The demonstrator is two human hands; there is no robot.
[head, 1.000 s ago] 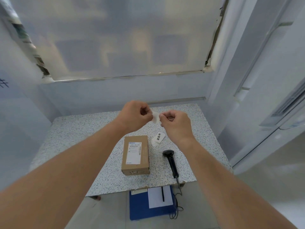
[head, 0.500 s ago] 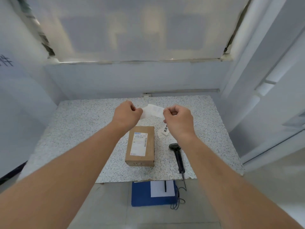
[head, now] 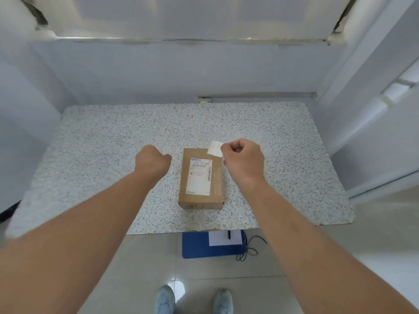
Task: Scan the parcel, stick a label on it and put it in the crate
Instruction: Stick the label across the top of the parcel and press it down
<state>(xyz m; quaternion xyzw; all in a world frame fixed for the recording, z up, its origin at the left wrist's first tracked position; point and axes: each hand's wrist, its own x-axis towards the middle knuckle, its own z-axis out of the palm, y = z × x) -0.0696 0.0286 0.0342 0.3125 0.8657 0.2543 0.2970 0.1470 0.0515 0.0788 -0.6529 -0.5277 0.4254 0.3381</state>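
Parcel [head: 200,177] print reads perhaps "SJ0 05 065"; right hand [head: 242,158] pinches blank label [head: 215,148], left hand [head: 152,160] fisted.

Pretty bright, soft daylight pouring in from 12 o'clock, barely any shadows. Wide-angle warp bends the edges, and the floor [head: 181,287] has glare at 6 o'clock.

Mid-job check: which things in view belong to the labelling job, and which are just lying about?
Job:
- cardboard parcel on the speckled table
- blank white label, pinched in the right hand at the parcel's far right corner
- left hand, fisted beside the parcel

Lying about:
- blue board on the floor with white paper
- black cable beside it
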